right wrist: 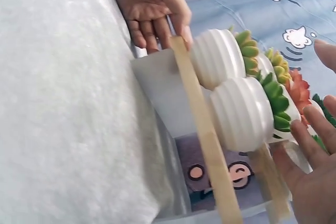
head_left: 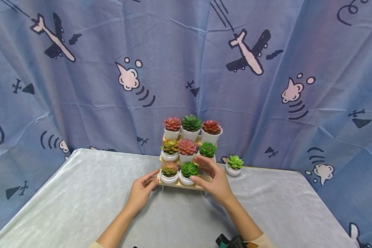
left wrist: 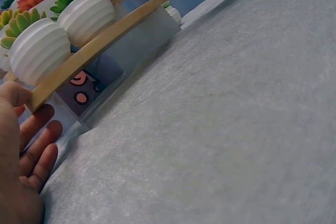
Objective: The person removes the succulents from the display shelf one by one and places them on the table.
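A three-tier wooden plant stand (head_left: 181, 185) with clear side supports holds small potted succulents. My left hand (head_left: 141, 188) grips the left end of its bottom board, thumb on the wood and fingers below in the left wrist view. On that board sit an orange-green succulent (head_left: 169, 169) and a green succulent (head_left: 189, 169), both in ribbed white pots. My right hand (head_left: 215, 181), fingers spread and loosely bent, is beside the green one, thumb right at its pot (right wrist: 241, 114) in the head view. The bottom board's right end is partly hidden behind this hand.
Red and green succulents (head_left: 191, 123) fill the top tier; a yellow-red one (head_left: 170, 146), a pink one (head_left: 187, 147) and a green one (head_left: 207, 150) occupy the middle. Another green potted succulent (head_left: 234, 164) stands on the grey cloth-covered table (head_left: 90, 193), right of the stand. A patterned blue curtain (head_left: 173, 51) hangs behind.
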